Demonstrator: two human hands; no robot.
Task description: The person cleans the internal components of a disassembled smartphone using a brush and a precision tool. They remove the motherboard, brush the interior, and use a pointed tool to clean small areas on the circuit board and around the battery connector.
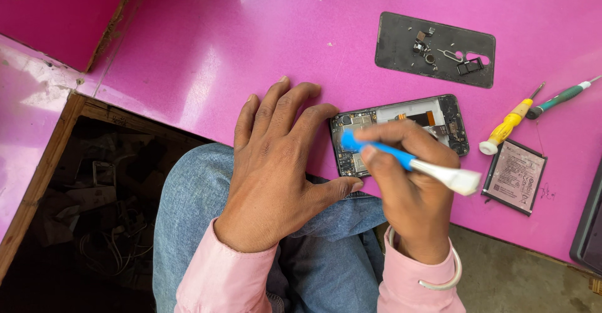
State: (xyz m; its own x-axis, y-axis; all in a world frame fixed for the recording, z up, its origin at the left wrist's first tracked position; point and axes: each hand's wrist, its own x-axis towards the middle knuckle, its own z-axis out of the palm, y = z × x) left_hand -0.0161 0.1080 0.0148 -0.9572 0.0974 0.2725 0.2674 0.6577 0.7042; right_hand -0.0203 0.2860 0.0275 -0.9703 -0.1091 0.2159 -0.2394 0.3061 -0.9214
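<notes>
The opened phone (401,131), its back off and circuit boards showing, lies on the pink tabletop (251,37) at its near edge. The right hand (407,181) grips a blue-and-white brush (407,160) with its blue end on the phone's boards. The left hand (276,162) rests flat, fingers spread, just beside the phone, holding nothing.

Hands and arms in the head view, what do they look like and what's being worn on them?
Both hands are bare, no gloves or rings visible. The left hand comes out of a pale pink long sleeve with a buttoned-style cuff. The right hand has a matching pink sleeve, and a thin white bangle circles that wrist. Blue denim trousers show beneath.
</notes>
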